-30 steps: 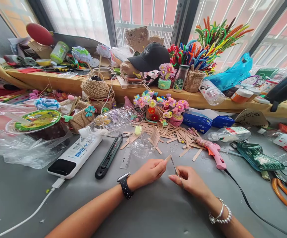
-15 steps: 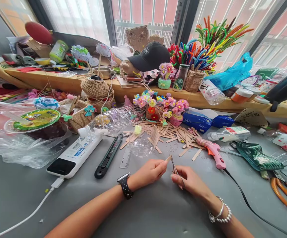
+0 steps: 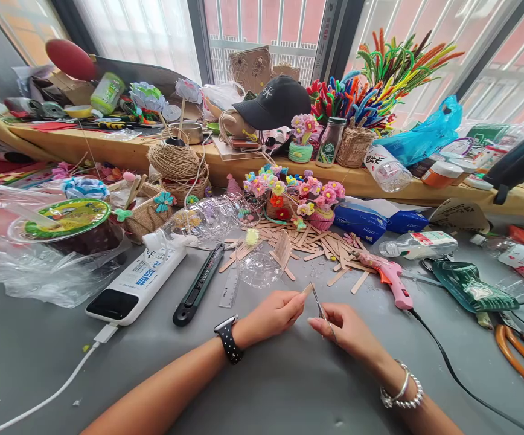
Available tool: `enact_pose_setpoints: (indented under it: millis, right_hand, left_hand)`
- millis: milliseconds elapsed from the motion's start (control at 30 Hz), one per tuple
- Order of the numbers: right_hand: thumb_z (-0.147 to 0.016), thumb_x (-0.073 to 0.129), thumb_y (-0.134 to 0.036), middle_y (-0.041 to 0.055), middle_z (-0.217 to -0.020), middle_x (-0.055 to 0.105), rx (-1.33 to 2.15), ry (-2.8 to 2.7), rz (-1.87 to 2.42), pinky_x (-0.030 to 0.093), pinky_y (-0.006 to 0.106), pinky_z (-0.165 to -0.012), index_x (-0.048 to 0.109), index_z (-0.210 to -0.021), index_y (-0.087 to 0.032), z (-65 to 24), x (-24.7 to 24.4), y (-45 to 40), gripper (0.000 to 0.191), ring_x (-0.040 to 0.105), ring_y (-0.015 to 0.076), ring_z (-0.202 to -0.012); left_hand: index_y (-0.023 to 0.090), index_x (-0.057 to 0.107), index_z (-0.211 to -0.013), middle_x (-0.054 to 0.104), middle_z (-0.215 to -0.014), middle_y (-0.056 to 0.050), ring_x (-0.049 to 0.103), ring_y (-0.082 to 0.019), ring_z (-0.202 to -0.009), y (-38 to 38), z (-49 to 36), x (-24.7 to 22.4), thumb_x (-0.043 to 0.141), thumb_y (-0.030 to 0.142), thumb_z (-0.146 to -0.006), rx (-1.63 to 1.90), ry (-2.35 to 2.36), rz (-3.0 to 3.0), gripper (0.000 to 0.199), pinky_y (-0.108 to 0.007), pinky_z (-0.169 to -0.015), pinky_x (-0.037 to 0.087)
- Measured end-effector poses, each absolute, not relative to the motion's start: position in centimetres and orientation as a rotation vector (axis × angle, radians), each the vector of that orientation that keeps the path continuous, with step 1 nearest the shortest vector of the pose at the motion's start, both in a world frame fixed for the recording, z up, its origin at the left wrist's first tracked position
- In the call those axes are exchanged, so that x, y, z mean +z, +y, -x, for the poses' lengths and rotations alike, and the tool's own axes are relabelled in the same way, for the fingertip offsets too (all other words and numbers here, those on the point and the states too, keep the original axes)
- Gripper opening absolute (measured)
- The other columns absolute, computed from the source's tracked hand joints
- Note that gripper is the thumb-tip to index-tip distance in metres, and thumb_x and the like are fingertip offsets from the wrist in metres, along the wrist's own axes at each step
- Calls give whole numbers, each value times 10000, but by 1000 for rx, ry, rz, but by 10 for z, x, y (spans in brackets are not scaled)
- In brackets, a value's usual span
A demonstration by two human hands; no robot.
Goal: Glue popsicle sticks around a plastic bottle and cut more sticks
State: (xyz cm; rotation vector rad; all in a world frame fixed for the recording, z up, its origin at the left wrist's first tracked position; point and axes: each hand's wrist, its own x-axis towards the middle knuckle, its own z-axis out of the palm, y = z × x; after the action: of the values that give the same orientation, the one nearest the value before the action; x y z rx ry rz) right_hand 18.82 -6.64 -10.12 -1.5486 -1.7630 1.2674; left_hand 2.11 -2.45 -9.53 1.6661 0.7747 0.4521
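Observation:
My left hand [image 3: 277, 313] is closed around a wooden craft stick [image 3: 308, 289], whose tip sticks out past my fingers. In my right hand [image 3: 346, 326] I grip a small pair of metal scissors [image 3: 319, 305], blades pointing up and away from me. The blades meet the stick's protruding end. Just beyond my hands stands a clear plastic cup-like piece [image 3: 257, 269] with craft sticks fixed to its side. Behind it lies a loose pile of craft sticks [image 3: 320, 238].
A green utility knife [image 3: 198, 287], a clear ruler [image 3: 229, 290] and a white power bank [image 3: 137, 284] lie to the left. On the right are a pink glue gun [image 3: 393, 281] with its black cord and orange-handled scissors [image 3: 522, 356]. A crowded wooden ledge [image 3: 226, 169] runs along the back.
The thumb of my right hand has shifted slightly left on the scissors' handle. My left hand and the craft stick stay nearly in place.

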Motion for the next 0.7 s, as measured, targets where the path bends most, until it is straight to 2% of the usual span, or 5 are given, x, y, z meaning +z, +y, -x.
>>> enact_pose_setpoints:
  millis: [233,400,567,700]
  right_hand:
    - [-654,429,-605,-54,-504,318,1409,-1767,1475,199,219,-422,322,-547,-183,-189,-102,-66,448,272,64,-461]
    - [-652,477,-567,-64,-482,265,1250,-1752,1565,180,218,-429,269,-512,-186,-188,-102,-67,456,231,64,-478]
    - [-636,425,-632,-59,-488,296,1369,-1787,1489,194,216,-419,324,-543,-184,-189,-102,-66,468,263,68,-467]
    - [-658,442,-593,-58,-489,281,1274,-1781,1548,190,220,-433,287,-518,-187,-188,-102,-67,456,247,69,-480]
  left_hand:
    - [160,318,-511,291,-435,68,257,-53,-413,-25,-21,-94,265,413,-825,470,761,-1671,407,-190,-430,232]
    - [165,308,-512,287,-430,68,255,-55,-404,-25,-21,-95,257,438,-820,477,772,-1634,415,-192,-413,226]
    - [162,314,-512,293,-427,69,257,-52,-404,-25,-21,-95,263,433,-821,459,770,-1646,414,-190,-424,229]
    - [161,316,-515,288,-419,71,249,-51,-396,-25,-21,-95,257,430,-823,446,777,-1636,413,-189,-413,217]
